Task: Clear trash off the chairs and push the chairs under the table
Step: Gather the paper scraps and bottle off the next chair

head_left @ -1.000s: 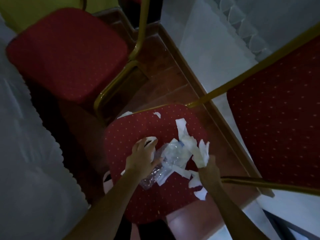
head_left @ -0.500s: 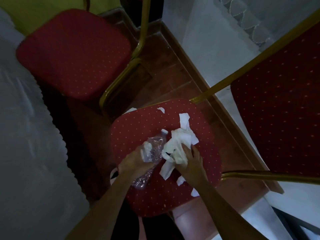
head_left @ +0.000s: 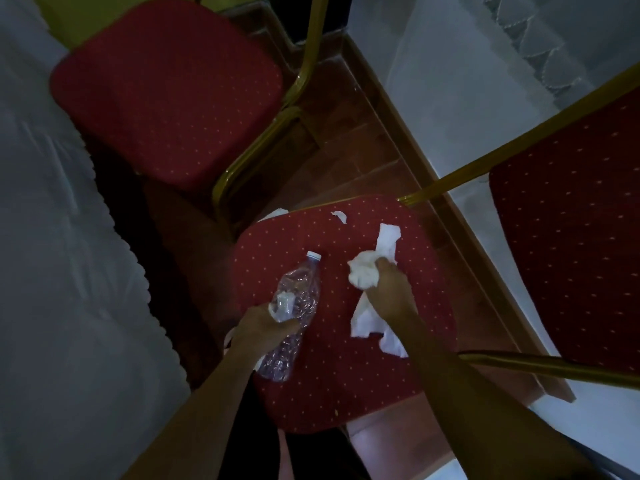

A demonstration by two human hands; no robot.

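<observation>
A red dotted chair seat [head_left: 346, 393] lies below me with trash on it. My left hand [head_left: 266, 327] is shut on a crushed clear plastic bottle [head_left: 298, 292] with a white cap, together with a bit of white paper. My right hand [head_left: 391, 289] is shut on a wad of white tissue [head_left: 363, 275], and loose strips hang from it. A tissue strip [head_left: 388, 240] lies beyond the wad. A small scrap [head_left: 339, 216] sits near the seat's far edge, and another piece [head_left: 391, 344] rests by my right wrist.
A second red chair [head_left: 166, 91] with a gold frame stands at the upper left. The red back [head_left: 575, 237] of the near chair rises at the right. A white tablecloth [head_left: 52, 271] hangs along the left. The wooden floor [head_left: 346, 133] and a white curtain [head_left: 467, 81] lie beyond.
My right hand has bunched the spread tissue into a wad and moved right. My left hand has pulled the bottle apart from the paper, toward the left.
</observation>
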